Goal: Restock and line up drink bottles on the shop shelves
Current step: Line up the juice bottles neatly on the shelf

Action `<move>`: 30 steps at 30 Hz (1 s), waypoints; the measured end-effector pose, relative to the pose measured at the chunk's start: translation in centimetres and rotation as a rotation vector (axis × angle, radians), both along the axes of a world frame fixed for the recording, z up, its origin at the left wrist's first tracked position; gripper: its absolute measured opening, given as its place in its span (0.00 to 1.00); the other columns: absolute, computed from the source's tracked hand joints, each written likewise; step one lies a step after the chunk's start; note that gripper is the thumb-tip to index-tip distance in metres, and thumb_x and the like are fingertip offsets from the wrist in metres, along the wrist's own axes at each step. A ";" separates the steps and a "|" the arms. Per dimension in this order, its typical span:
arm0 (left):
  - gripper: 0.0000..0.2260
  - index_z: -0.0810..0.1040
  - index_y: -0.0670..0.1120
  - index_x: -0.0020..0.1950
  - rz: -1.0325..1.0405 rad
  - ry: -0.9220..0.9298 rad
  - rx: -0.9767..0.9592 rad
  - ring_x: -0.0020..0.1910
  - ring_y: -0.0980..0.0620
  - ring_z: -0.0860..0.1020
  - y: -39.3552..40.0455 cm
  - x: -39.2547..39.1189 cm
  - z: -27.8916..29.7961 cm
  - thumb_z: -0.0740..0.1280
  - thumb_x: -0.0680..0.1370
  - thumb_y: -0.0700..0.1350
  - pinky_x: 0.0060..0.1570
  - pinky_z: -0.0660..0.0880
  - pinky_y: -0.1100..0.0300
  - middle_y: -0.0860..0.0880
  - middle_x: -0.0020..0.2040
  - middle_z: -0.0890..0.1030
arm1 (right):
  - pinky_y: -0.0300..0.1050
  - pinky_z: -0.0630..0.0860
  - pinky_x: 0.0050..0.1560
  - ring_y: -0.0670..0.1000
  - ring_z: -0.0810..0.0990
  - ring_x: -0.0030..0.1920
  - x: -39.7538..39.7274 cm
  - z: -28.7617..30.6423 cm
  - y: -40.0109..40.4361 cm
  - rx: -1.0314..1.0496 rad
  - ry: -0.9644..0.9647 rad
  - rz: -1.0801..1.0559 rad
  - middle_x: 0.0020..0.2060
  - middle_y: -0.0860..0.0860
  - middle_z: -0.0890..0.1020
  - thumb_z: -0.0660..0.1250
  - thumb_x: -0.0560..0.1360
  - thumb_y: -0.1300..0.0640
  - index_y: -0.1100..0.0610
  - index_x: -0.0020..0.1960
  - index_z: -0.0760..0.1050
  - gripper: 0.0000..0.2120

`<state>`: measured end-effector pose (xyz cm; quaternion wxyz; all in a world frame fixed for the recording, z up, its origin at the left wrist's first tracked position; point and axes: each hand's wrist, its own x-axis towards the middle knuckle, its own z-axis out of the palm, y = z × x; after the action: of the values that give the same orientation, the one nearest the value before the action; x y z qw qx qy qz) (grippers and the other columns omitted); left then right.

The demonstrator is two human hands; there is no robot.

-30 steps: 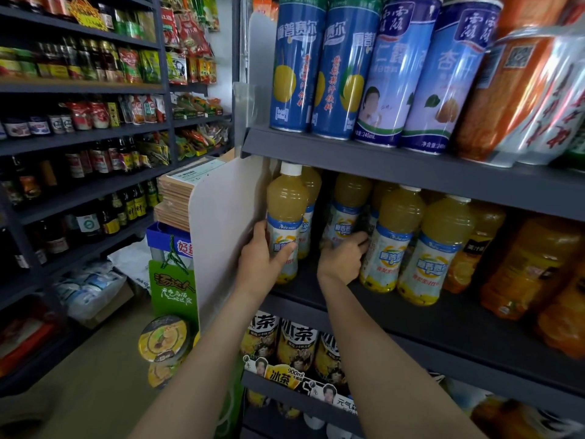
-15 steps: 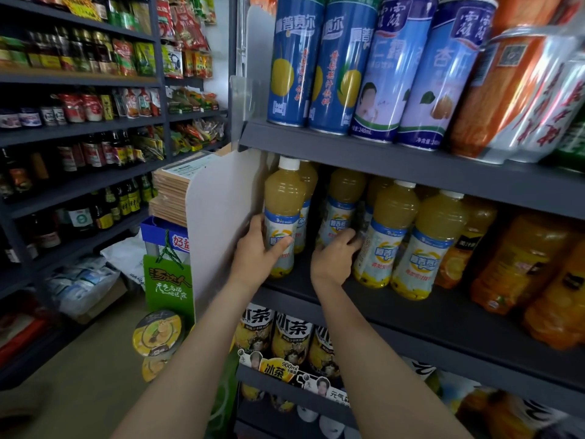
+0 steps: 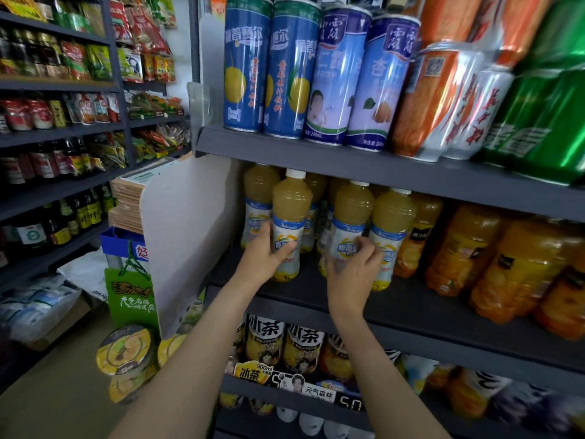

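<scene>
Scene: we stand at a dark grey middle shelf (image 3: 411, 308) in a small shop, both our bare arms reaching in toward its left end.
Left hand: our left hand (image 3: 262, 258) is wrapped round the label of the front-left juice bottle (image 3: 289, 223), thumb across the front, fingers curled behind it.
Front-left juice bottle: upright on the middle shelf, white cap up, just right of the white side panel (image 3: 186, 236), with more yellow bottles behind it.
Right hand: our right hand (image 3: 351, 270) curls its fingers round the lower label of the second juice bottle (image 3: 349, 223); the fingertips are blurred, so we cannot tell how firmly it holds.
Second juice bottle: upright on the middle shelf, just right of the first and touching a third yellow bottle (image 3: 391, 232) on its own right.
Neighbours: orange drink bottles (image 3: 493, 258) fill the middle shelf further right.
Above the middle shelf: tall blue cans (image 3: 269, 68) stand in a row.
Below the middle shelf: iced tea bottles (image 3: 285, 343) stand behind price tags.
</scene>
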<state>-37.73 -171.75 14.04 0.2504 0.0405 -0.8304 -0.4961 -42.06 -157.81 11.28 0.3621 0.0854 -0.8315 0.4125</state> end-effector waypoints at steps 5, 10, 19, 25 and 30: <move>0.24 0.60 0.43 0.72 -0.008 -0.047 -0.093 0.66 0.50 0.68 1.3 -2.1 0.0 0.64 0.78 0.45 0.58 0.64 0.66 0.44 0.67 0.69 | 0.58 0.74 0.56 0.62 0.73 0.57 -0.3 -0.5 -0.1 0.103 -0.061 -0.038 0.57 0.62 0.73 0.74 0.67 0.62 0.65 0.65 0.65 0.30; 0.34 0.60 0.42 0.73 0.238 0.031 -0.126 0.66 0.44 0.65 3.0 -2.2 -2.1 0.71 0.72 0.47 0.64 0.64 0.55 0.40 0.65 0.66 | 0.56 0.73 0.58 0.62 0.72 0.58 -0.3 -0.8 -0.3 0.072 -0.077 -0.029 0.56 0.61 0.76 0.74 0.69 0.60 0.65 0.66 0.66 0.30; 0.32 0.63 0.42 0.71 0.245 0.058 -0.132 0.63 0.47 0.70 2.9 -2.3 -2.4 0.74 0.70 0.43 0.60 0.67 0.58 0.44 0.64 0.70 | 0.49 0.68 0.61 0.57 0.68 0.60 -0.3 -0.5 -0.1 -0.016 -0.133 0.053 0.58 0.57 0.73 0.73 0.69 0.58 0.63 0.62 0.66 0.26; 0.31 0.65 0.41 0.70 0.279 0.142 -0.154 0.64 0.47 0.68 2.8 -1.5 -2.6 0.73 0.71 0.46 0.61 0.66 0.58 0.43 0.63 0.69 | 0.50 0.72 0.56 0.59 0.71 0.57 0.0 -0.4 0.0 -0.014 -0.090 0.031 0.56 0.60 0.72 0.75 0.68 0.59 0.65 0.61 0.67 0.27; 0.28 0.65 0.36 0.67 0.571 0.173 0.016 0.62 0.42 0.70 0.0 -1.2 -2.0 0.72 0.72 0.43 0.61 0.68 0.54 0.37 0.62 0.70 | 0.42 0.74 0.54 0.55 0.72 0.55 1.0 0.0 -0.9 -0.039 0.190 0.149 0.55 0.59 0.70 0.73 0.70 0.60 0.59 0.59 0.66 0.22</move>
<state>-38.88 -171.75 12.05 0.4493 0.2321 -0.7571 -0.4136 -41.05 -158.67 11.25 0.4092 0.1786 -0.7766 0.4443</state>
